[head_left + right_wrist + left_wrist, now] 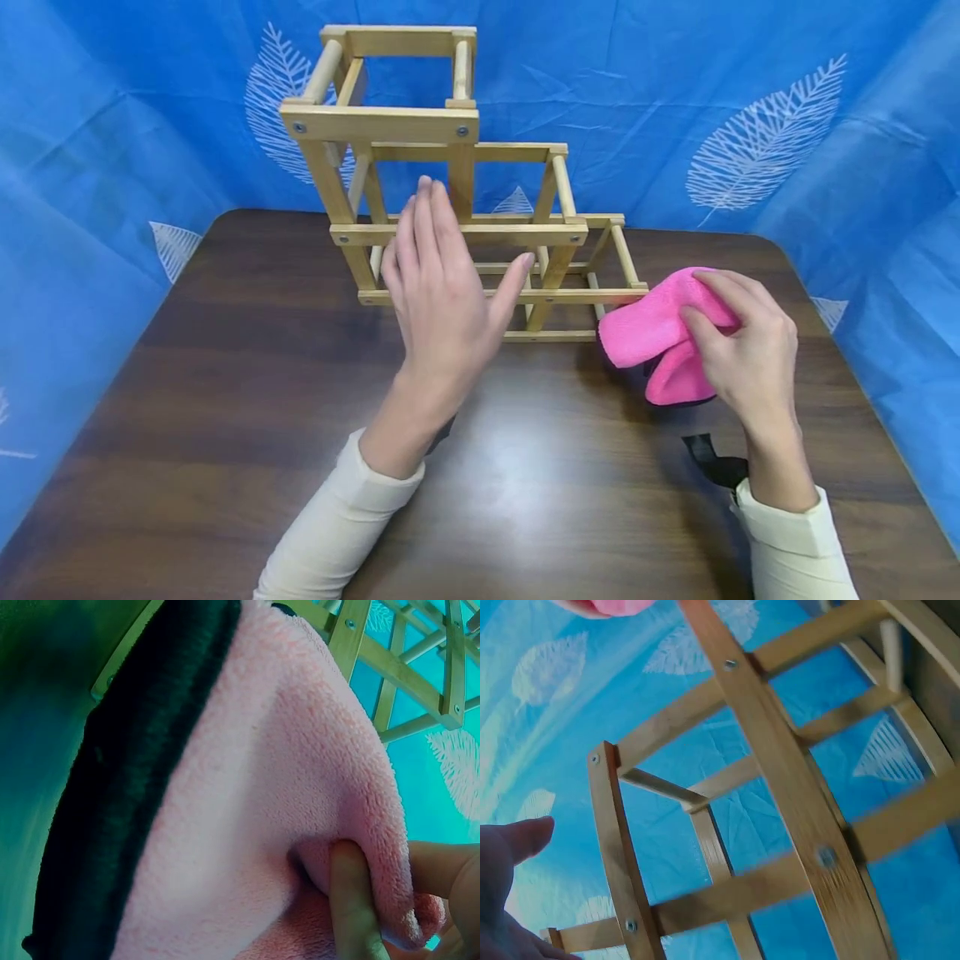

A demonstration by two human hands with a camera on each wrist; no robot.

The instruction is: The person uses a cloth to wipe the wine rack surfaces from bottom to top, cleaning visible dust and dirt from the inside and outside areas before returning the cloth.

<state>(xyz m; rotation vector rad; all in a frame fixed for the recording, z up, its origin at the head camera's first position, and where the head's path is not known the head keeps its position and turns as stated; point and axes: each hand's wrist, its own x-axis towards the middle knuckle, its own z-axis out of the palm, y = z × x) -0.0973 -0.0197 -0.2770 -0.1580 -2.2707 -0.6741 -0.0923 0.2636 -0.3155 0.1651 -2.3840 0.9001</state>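
Observation:
A stepped wooden rack [378, 125] of slats and round dowels stands at the back of the table, tallest at the left. In front of its middle is my left hand [442, 292], fingers straight and thumb spread, holding nothing. At the rack's low right end, my right hand [750, 346] pinches a fluffy pink cloth [648, 325] between thumb and fingers. The cloth hangs folded, its left side overlapping the rack's end in the head view. Close up in the right wrist view, the cloth shows a wide black edging [112, 802].
Beneath everything lies a dark wood-grain table [225, 400]. A blue curtain [637, 50] with white leaf prints surrounds it at the back and sides. A black strap [712, 467] hangs from the right wrist.

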